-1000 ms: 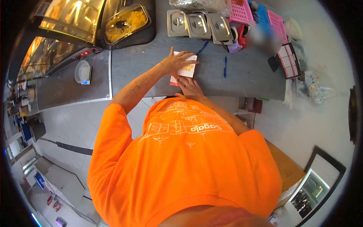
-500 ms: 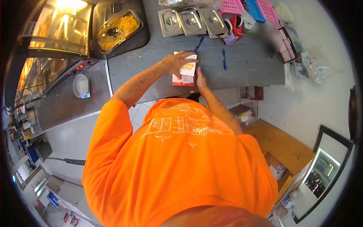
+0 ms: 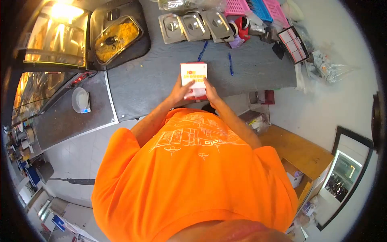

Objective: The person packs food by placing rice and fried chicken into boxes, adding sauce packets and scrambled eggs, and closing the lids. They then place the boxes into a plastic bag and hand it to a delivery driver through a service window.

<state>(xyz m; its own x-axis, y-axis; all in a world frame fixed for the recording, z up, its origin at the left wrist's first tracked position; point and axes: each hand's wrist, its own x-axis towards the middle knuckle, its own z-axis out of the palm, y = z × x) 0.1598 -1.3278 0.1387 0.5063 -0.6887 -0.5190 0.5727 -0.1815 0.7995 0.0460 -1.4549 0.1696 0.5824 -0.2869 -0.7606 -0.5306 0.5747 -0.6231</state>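
Observation:
A small white and red cardboard food box with yellow and red lettering on its lid is near the front edge of the grey counter. My left hand wraps its left side, the thumb on the lid. Around the right side closes my right hand, its thumb also at the lid's edge. A pinkish-white flap or paper shows at the box's near end. Both hands' other fingers are partly hidden behind the box. Beyond it lies a blue pen, and a second blue pen is to the right.
Metal lidded pans line the back, beside pink baskets and a red tape dispenser. On the left are a tray of yellow food, a lit display case and a round plastic container.
My left hand has come off the top of the box and now grips its left side. The lid's lettering is uncovered, and both hands hold the box from opposite sides.

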